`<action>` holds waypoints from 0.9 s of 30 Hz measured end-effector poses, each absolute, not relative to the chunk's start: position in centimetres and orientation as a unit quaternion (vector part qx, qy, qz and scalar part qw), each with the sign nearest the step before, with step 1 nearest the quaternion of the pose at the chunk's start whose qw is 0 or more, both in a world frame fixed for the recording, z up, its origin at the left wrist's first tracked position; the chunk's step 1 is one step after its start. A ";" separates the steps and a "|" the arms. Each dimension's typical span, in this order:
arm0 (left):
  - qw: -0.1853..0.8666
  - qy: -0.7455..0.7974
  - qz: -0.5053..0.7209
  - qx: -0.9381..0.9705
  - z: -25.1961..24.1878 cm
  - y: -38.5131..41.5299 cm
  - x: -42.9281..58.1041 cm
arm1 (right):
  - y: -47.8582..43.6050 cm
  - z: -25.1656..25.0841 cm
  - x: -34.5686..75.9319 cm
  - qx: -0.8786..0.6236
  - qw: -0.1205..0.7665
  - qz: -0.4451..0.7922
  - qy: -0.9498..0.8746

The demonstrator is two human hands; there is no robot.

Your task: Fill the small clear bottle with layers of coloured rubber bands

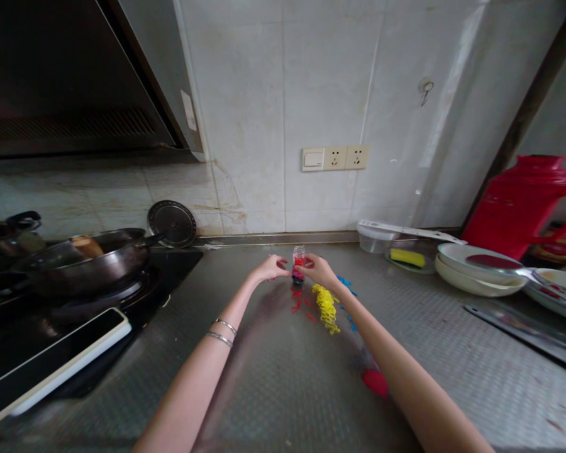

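A small clear jar point(299, 259) with red bits inside stands on the steel counter point(283, 377) far out in front of me. My right hand point(317, 269) is closed on the jar's right side. My left hand point(270, 268) is just left of the jar, fingers pinched together; whether it holds a small piece I cannot make out. Loose red pieces point(300, 304) lie in front of the jar, a heap of yellow pieces point(326, 306) to their right, and blue pieces point(346, 284) show behind my right forearm. A red lid-like object point(374, 380) lies by my right arm.
A dark wok point(82, 261) sits on the stove at left, with a round lid point(172, 223) leaning on the wall. White bowls point(476, 269), a yellow sponge point(407, 257), a clear tub point(375, 238) and a red thermos point(519, 201) crowd the right. A wall socket point(334, 158) is above.
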State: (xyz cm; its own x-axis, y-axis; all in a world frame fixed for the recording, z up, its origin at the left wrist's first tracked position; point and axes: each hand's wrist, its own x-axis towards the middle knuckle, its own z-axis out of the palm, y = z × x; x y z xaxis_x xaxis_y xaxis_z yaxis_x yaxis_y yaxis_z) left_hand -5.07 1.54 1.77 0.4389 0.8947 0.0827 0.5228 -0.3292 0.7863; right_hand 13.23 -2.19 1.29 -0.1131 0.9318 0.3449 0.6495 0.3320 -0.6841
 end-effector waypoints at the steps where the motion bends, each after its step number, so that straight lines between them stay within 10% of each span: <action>1: 0.341 0.464 0.236 0.783 2.5 1.4 -5.6 | -2.1 1.2 13.2 -0.549 0.384 0.182 -0.720; 9: 0.306 0.458 0.024 0.834 3.9 -0.7 -4.4 | -1.8 0.3 13.4 -0.546 0.399 0.194 -0.710; 27: 0.304 0.367 0.147 0.867 0.5 -2.4 -2.7 | -7.1 2.3 16.9 -0.551 0.272 0.174 -0.769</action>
